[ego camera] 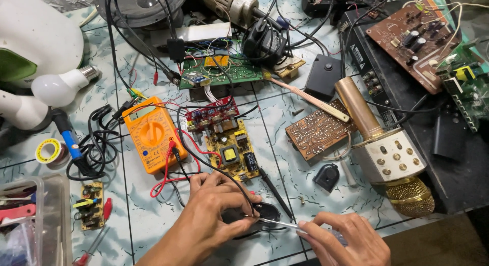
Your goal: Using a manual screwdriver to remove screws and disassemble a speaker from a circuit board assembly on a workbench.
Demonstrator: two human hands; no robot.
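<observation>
Black oval part, glossy, pinned under left hand grip; right hand grip closed on screwdriver.

Two bare hands are seen at the bottom. No gloves, rings or watch are worn on the left hand or the right hand. No sleeve is seen on the left forearm. Short fingernails are seen.

Orange multimeter, yellow circuit board, gold microphone, blue-handled soldering iron, pale marbled tabletop.
</observation>
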